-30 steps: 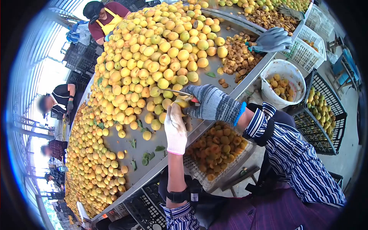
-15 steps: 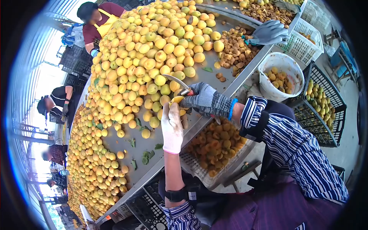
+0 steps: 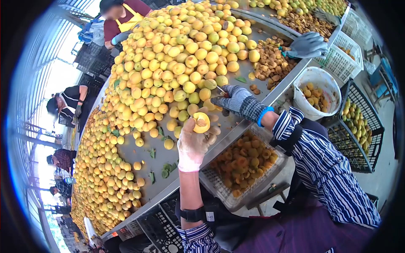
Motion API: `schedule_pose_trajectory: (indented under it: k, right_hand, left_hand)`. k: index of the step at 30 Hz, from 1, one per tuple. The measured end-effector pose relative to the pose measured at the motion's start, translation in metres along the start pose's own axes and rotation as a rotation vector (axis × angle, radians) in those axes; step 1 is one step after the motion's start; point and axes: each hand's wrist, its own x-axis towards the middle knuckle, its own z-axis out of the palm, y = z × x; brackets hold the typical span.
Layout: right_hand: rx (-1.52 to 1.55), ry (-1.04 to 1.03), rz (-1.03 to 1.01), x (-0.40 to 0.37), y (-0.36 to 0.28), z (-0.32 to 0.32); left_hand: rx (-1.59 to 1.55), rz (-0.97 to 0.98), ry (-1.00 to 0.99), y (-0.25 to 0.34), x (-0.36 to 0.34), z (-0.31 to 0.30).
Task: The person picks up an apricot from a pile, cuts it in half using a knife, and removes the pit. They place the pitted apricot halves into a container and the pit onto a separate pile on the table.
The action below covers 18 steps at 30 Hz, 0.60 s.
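Beside the fruit heap (image 3: 168,63), the left hand (image 3: 193,145) holds an apricot (image 3: 201,123), now seemingly cut through; the right hand (image 3: 242,103), gripping a knife (image 3: 220,89), has withdrawn.

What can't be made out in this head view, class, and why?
Head view:
- Most of the red knife handle: hidden by the grey-gloved right hand.
- Back of the halved yellow fruit in the white-gloved left hand: turned away.
- Floor of the white plastic bucket: covered by fruit pieces.

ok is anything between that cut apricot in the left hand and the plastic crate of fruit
Yes: the left hand has fingers on that side of the cut apricot, and the metal table rim crosses the view before the plastic crate.
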Motion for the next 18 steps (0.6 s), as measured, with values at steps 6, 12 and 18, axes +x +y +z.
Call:
schedule_pose_trajectory:
  k: [6,12,18]
  right_hand:
    - [0.109,0.26,-0.268,0.002,-0.004,-0.023]
    - [1.531,-0.004,-0.255,0.011,0.006,-0.072]
    - [1.32,-0.053,0.012,-0.011,-0.013,-0.036]
  left_hand:
    - [-0.106,0.07,-0.018,0.002,-0.002,0.009]
    - [-0.085,0.07,0.041,-0.008,-0.002,0.027]
    - [-0.259,-0.035,0.126,-0.012,0.015,0.024]
